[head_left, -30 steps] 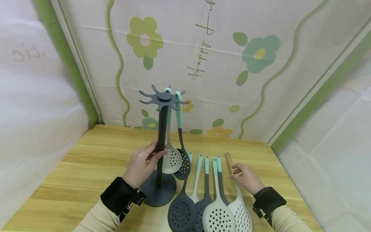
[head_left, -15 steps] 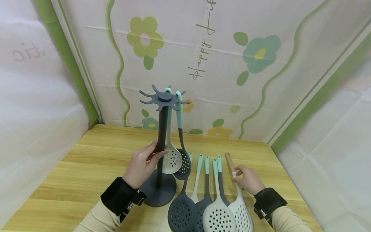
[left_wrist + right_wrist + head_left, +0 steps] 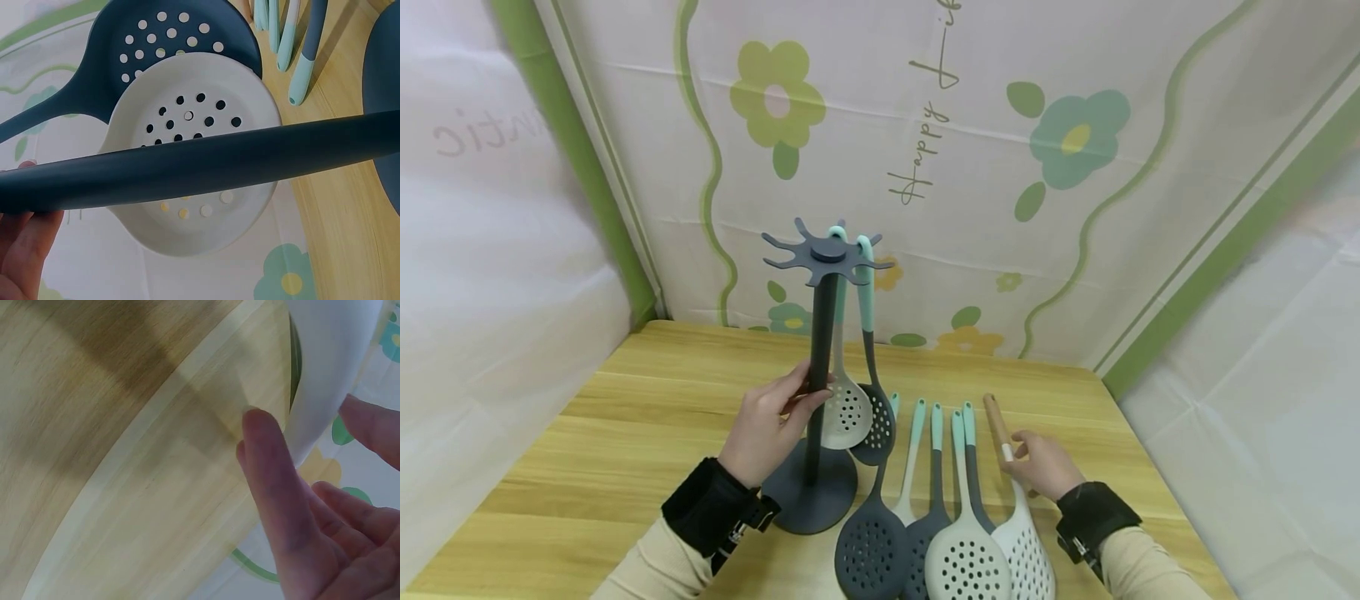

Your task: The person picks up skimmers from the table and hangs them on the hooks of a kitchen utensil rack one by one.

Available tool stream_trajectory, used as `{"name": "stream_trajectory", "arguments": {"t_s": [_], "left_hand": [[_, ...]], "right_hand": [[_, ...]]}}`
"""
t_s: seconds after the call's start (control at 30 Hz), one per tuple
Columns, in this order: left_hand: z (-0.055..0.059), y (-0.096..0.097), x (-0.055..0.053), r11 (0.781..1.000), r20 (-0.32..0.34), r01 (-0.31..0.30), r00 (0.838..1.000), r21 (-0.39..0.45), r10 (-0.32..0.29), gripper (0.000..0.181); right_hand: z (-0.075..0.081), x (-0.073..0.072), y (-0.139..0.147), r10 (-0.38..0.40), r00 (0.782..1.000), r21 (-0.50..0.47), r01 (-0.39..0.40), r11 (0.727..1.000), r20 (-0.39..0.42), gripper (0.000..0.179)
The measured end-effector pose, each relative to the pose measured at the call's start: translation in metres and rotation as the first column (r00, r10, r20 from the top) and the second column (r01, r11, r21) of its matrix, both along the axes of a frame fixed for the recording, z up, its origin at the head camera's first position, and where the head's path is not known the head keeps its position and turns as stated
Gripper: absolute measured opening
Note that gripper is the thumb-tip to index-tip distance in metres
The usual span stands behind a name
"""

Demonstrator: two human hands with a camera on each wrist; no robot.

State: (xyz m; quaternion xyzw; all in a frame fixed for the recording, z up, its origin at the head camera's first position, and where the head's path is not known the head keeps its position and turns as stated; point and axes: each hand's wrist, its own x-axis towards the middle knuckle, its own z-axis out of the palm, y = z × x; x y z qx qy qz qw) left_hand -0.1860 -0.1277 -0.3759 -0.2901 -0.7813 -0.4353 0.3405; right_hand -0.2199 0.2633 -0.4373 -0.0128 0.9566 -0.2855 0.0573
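My left hand grips the dark post of a utensil stand between thumb and fingers. From the stand's hooked top hang a white skimmer and a dark skimmer, both with mint handles; the left wrist view shows the white skimmer behind the post. My right hand is at the white neck of a perforated turner with a wooden grip, lying on the table. In the right wrist view the index finger and thumb are spread apart on either side of the white neck.
Between the hands, several mint-handled utensils lie side by side on the wooden table, among them a dark skimmer and a white one. The stand's round base rests to their left. Flower-printed cloth encloses the table behind and at both sides.
My right hand has moved slightly down along the turner, from beside its wooden grip to its white neck. The left hand stays on the post.
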Motion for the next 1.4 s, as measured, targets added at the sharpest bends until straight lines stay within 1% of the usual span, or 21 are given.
{"name": "stream_trajectory", "arguments": {"t_s": [0.3, 0.4, 0.57, 0.67, 0.73, 0.83, 0.9, 1.03, 1.17, 1.4], "left_hand": [[0.0, 0.0, 0.0, 1.0, 0.006, -0.001, 1.0, -0.001, 0.001, 0.037], [-0.001, 0.0, 0.0, 1.0, 0.001, 0.002, 1.0, -0.001, -0.002, 0.039], [0.0, 0.0, -0.001, 1.0, -0.002, 0.007, 1.0, 0.003, -0.007, 0.038], [0.0, 0.0, -0.001, 1.0, 0.0, 0.009, 1.0, 0.006, -0.009, 0.037], [0.0, 0.0, -0.001, 1.0, 0.0, 0.011, 1.0, 0.007, -0.011, 0.037], [-0.001, 0.0, -0.002, 1.0, -0.004, 0.011, 1.0, 0.006, -0.011, 0.037], [-0.001, 0.0, -0.002, 1.0, -0.008, 0.01, 1.0, 0.004, -0.01, 0.036], [-0.001, 0.0, -0.002, 1.0, -0.01, 0.011, 1.0, 0.008, -0.011, 0.037], [-0.001, 0.0, -0.002, 1.0, -0.002, 0.009, 1.0, 0.009, -0.009, 0.037], [-0.002, 0.0, -0.001, 1.0, -0.006, 0.008, 1.0, 0.009, -0.008, 0.038]], "right_hand": [[-0.005, -0.003, 0.0, 0.008, 0.999, -0.036, -0.006, 0.999, 0.053, 0.08], [-0.006, -0.003, -0.001, 0.006, 0.997, -0.037, -0.003, 0.999, 0.073, 0.084], [-0.008, -0.004, -0.001, -0.001, 0.997, -0.012, 0.002, 1.0, 0.081, 0.085], [-0.01, -0.004, -0.001, 0.001, 0.997, 0.005, -0.002, 1.0, 0.083, 0.082], [-0.012, -0.005, -0.001, 0.001, 0.996, 0.012, -0.002, 1.0, 0.086, 0.071], [-0.014, -0.005, 0.0, 0.007, 0.996, 0.026, -0.009, 1.0, 0.093, 0.062], [-0.015, -0.005, 0.0, 0.012, 0.995, 0.035, -0.016, 0.999, 0.099, 0.059], [-0.016, -0.005, 0.001, 0.023, 0.994, 0.041, -0.028, 0.999, 0.107, 0.064], [-0.017, -0.006, 0.001, 0.021, 0.993, 0.038, -0.026, 0.999, 0.113, 0.06], [-0.017, -0.006, 0.0, 0.018, 0.993, 0.046, -0.023, 0.999, 0.114, 0.043]]}}
